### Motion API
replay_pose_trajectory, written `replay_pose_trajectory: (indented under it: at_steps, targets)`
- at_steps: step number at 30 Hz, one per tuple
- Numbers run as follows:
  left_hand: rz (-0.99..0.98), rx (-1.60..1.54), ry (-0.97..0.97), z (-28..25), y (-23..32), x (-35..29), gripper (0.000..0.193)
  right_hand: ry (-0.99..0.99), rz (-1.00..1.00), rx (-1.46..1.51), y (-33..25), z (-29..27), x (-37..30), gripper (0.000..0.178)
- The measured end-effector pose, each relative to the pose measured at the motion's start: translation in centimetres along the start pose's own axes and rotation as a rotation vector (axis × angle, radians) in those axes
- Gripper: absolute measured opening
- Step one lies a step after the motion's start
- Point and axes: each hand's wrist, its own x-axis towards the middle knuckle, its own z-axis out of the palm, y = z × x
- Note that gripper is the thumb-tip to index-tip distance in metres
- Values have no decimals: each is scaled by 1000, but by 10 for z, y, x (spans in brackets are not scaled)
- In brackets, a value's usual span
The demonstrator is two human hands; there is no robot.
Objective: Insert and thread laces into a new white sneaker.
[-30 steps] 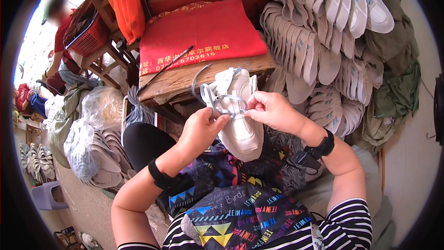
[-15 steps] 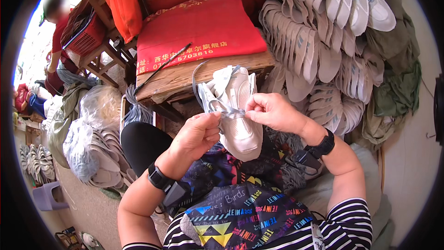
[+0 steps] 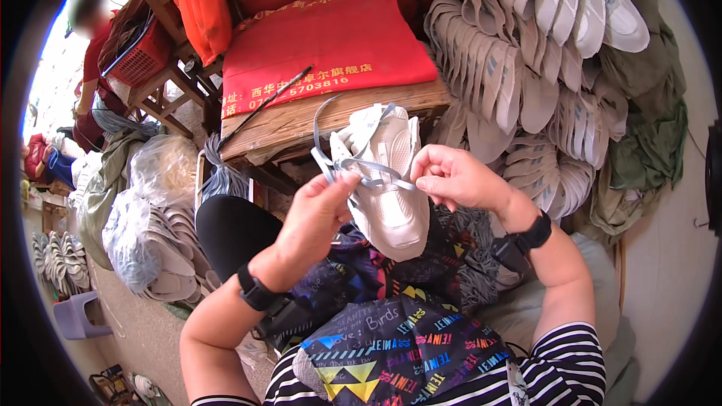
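Note:
A white sneaker (image 3: 395,218) stands in front of me with its toe toward my body. A flat grey shoelace (image 3: 374,166) crosses its front in loose loops, and one length arches up on the left side. My left hand (image 3: 316,210) is closed, thumb and finger pinching the lace beside the shoe's left edge. On the other side my right hand (image 3: 462,178) is closed too, its fingertips gripping the lace at the shoe's right edge. Both hands sit just above the shoe. Where the lace passes through the eyelets is too fine to make out.
A wooden bench (image 3: 338,116) with a red printed bag (image 3: 323,45) and a thin dark rod stands ahead. Stacked shoes (image 3: 481,68) rise at the right. Bundled grey laces (image 3: 477,256) lie by my lap. Bagged shoes (image 3: 169,256), a purple stool (image 3: 79,317) and another person (image 3: 94,53) are left.
The lace over the shoe has opened from a tight crossing into wider loops. My right hand has shifted slightly right, and my left hand slightly left and up.

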Motion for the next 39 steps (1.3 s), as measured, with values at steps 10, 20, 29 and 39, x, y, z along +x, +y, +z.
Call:
replay_pose_trajectory:
  at_steps: [10, 20, 29, 39]
  targets:
    - [248, -321, -582, 30, 127, -7, 42, 96, -868, -977, 9, 60, -27, 26]
    - [460, -151, -833, 73, 155, -25, 40, 236, -651, -783, 10, 52, -9, 33]
    - [552, -218, -502, -7, 157, -15, 26, -3, -414, 285, -57, 23, 37, 35]
    - [338, -838, 3, -297, 160, -18, 17, 567, -563, 737, -108, -151, -60, 24]
